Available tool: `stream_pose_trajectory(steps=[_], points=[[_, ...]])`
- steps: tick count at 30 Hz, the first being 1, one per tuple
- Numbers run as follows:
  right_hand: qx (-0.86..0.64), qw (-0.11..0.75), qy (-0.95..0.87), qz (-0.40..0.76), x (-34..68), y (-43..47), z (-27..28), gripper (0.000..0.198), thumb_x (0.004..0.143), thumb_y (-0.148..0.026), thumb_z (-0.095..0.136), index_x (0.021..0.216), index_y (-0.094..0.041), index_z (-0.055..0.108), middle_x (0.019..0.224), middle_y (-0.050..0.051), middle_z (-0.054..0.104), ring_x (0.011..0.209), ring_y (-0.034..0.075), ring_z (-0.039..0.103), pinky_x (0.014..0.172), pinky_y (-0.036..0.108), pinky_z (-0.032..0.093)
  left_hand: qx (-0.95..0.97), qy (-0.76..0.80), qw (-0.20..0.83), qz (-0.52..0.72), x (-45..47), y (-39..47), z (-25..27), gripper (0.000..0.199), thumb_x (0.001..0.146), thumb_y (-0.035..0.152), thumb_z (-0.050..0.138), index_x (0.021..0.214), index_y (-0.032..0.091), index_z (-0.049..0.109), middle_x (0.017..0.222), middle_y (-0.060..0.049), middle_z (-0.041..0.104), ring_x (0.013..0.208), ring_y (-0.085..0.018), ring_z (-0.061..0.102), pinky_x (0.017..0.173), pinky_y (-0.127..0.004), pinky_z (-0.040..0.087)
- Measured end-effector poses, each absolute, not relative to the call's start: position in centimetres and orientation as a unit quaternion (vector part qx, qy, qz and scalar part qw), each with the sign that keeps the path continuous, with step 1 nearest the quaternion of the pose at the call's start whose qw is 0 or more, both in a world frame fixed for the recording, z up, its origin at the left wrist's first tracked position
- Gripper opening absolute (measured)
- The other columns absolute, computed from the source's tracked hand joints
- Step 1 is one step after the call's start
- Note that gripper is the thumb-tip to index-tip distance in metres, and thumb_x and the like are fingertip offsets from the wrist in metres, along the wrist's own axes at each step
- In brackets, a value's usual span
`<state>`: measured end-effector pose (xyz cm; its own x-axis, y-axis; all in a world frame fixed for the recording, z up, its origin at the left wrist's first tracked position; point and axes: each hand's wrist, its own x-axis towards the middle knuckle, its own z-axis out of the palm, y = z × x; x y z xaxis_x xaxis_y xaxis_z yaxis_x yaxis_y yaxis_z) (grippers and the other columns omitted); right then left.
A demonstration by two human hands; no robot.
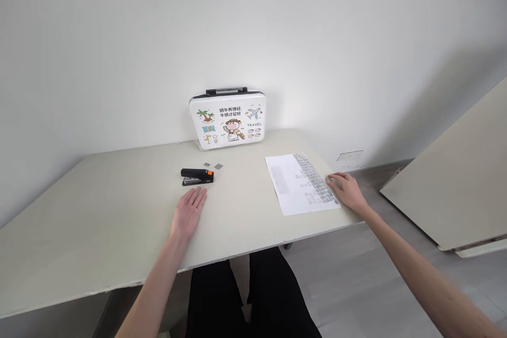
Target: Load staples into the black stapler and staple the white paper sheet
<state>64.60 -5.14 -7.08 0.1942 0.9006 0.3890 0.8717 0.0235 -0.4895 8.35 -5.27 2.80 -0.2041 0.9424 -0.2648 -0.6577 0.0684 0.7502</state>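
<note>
Along a white wall (119, 53), pale table (127, 216), grey floor (336, 274); left hand (190, 209) lying flat, right hand (347, 190), grip unclear

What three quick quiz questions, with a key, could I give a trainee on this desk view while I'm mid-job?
1. Multiple choice: what colour is the patch on the black stapler? A) green B) orange C) blue
2. True or false: the white case stands with its black handle uppermost.
3. Of the person's two hands, which is nearer the printed sheet?

Key: 1. B; 2. True; 3. The right hand.
</note>
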Motion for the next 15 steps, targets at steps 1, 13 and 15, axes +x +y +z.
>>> stream_pose_trajectory(steps=[1,13,15], points=[[-0.698,0.330,-0.635,0.024,64.6,-5.2,-7.1,0.051,0.096,-0.058,0.050,0.123,-0.021,0.072,0.131,0.016,0.062,0.128,0.034,0.054,0.109,0.049,0.044,0.174,0.409,0.602,0.663,8.2,-4.7,2.7,0.027,0.103,0.016,0.045,0.123,0.011,0.062,0.151,-0.021,0.053,0.133,-0.030,0.061,0.113,-0.041,0.052],[-0.725,0.430,-0.535,0.054,61.4,-10.3,-5.2,0.055,0.093,-0.064,0.052,0.127,-0.022,0.065,0.129,0.014,0.067,0.119,0.033,0.062,0.100,0.045,0.049,0.202,0.434,0.586,0.653,7.6,-2.2,2.6,0.030,0.100,0.012,0.048,0.125,0.008,0.063,0.151,-0.023,0.053,0.137,-0.028,0.058,0.118,-0.040,0.046],[-0.716,0.440,-0.539,0.047,60.5,-11.1,-5.1,0.051,0.094,-0.061,0.052,0.125,-0.023,0.064,0.129,0.014,0.067,0.120,0.032,0.062,0.101,0.045,0.049,0.217,0.447,0.590,0.636,8.0,-2.0,2.8,0.028,0.098,0.009,0.052,0.123,0.007,0.066,0.145,-0.024,0.059,0.138,-0.028,0.057,0.121,-0.041,0.042]])
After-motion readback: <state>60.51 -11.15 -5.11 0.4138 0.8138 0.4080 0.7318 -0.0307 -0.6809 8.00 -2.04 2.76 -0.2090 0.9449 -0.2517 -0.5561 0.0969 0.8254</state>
